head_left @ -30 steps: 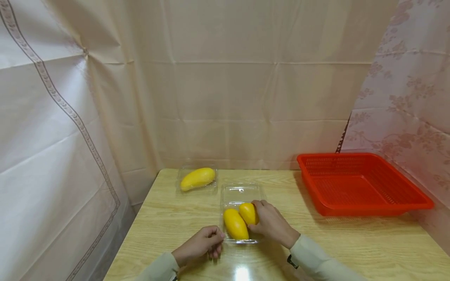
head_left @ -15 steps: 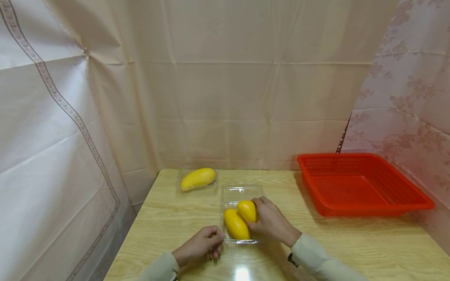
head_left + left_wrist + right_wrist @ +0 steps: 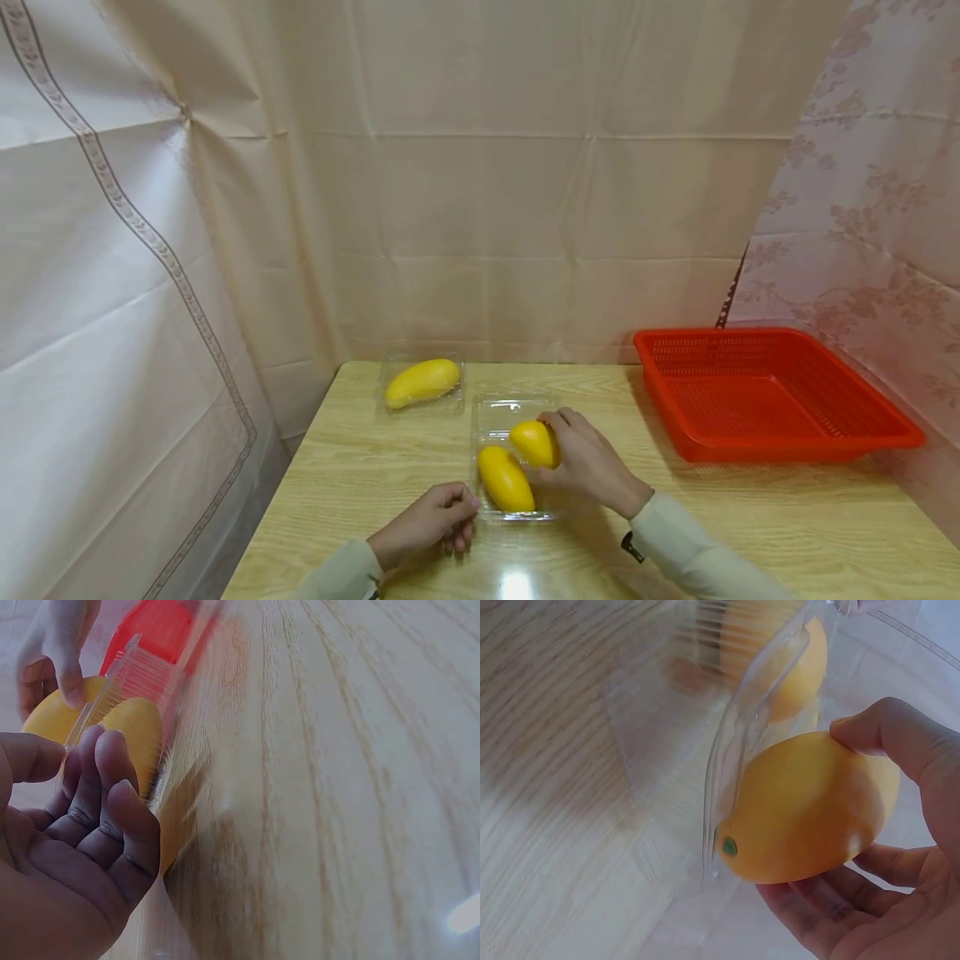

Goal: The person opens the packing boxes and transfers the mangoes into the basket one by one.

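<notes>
My right hand (image 3: 596, 467) grips a yellow mango (image 3: 802, 810) between thumb and fingers, at the rim of an open clear plastic clamshell box (image 3: 517, 408). A green stem spot shows on this mango in the right wrist view. Another mango (image 3: 506, 479) lies inside the box, on its left side. At the box's near left corner, my left hand (image 3: 435, 518) pinches the edge with thumb and forefinger; its other fingers (image 3: 135, 825) curl loosely below.
Farther back on the left, a yellow mango (image 3: 422, 382) lies in a second clear box (image 3: 454, 403). A red plastic basket (image 3: 780, 450) stands on the right of the wooden table (image 3: 360, 467). Fabric curtains (image 3: 480, 200) hang around the table.
The right hand has lifted the mango up and slightly right, away from the one lying in the box. The left hand stays at the box corner.
</notes>
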Action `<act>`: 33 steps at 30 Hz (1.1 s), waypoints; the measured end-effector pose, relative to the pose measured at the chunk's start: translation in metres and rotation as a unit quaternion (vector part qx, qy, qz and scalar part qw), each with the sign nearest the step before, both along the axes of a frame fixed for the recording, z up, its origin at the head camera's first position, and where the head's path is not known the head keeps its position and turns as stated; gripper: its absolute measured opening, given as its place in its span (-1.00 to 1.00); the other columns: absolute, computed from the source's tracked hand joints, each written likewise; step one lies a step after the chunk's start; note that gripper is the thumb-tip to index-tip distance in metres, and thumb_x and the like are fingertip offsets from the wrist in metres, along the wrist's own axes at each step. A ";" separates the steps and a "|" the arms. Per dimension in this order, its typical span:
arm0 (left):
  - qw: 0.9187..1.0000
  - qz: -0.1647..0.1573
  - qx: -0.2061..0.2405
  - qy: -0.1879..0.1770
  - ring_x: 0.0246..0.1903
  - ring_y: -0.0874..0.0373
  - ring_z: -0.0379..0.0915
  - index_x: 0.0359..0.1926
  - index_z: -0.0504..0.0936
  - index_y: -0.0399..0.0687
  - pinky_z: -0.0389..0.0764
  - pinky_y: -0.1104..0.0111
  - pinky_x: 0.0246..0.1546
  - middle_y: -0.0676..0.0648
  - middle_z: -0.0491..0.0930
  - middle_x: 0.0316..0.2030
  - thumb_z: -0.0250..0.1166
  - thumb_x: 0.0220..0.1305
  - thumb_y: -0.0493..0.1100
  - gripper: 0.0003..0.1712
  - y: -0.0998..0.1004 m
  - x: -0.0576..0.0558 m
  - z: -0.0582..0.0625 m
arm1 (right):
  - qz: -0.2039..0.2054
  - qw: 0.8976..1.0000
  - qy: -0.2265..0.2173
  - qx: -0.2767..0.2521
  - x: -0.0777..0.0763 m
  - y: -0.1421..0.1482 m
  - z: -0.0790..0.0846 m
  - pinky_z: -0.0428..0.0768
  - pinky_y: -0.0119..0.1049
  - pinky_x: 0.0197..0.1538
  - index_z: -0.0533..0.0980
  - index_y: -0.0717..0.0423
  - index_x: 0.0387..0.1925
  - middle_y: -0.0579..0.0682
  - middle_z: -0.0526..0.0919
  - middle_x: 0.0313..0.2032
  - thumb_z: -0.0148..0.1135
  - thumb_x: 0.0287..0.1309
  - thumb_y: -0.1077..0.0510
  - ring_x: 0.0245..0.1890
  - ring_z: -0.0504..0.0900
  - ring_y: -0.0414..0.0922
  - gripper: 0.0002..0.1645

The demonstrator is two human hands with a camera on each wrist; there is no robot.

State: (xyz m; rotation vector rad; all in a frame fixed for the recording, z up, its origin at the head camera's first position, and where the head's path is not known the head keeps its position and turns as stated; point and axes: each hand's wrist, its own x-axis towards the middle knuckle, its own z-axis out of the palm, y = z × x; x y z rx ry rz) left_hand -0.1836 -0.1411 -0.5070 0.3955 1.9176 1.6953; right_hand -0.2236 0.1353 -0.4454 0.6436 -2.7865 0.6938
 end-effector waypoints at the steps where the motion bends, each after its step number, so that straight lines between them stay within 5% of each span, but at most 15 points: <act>1: 1.000 0.000 0.000 0.000 -0.55 0.20 0.48 -0.15 0.48 -0.43 0.44 0.42 -0.56 -0.05 0.58 -0.46 0.09 0.61 -0.11 -0.63 0.000 0.000 0.000 | 0.001 1.000 0.002 0.002 0.000 0.001 0.000 0.62 -0.14 -0.07 0.53 0.22 0.13 0.01 0.56 -0.08 0.71 -0.21 0.05 -0.19 0.50 -0.10 -0.16; 33: 1.000 0.009 -0.005 0.006 -0.54 0.18 0.47 -0.14 0.50 -0.42 0.45 0.40 -0.56 -0.06 0.59 -0.46 0.10 0.61 -0.09 -0.62 -0.001 0.000 -0.001 | 0.010 0.998 0.054 0.020 -0.006 0.029 0.016 0.63 -0.16 -0.13 0.52 0.29 0.18 0.08 0.55 -0.10 0.68 -0.15 0.10 -0.23 0.51 -0.07 -0.16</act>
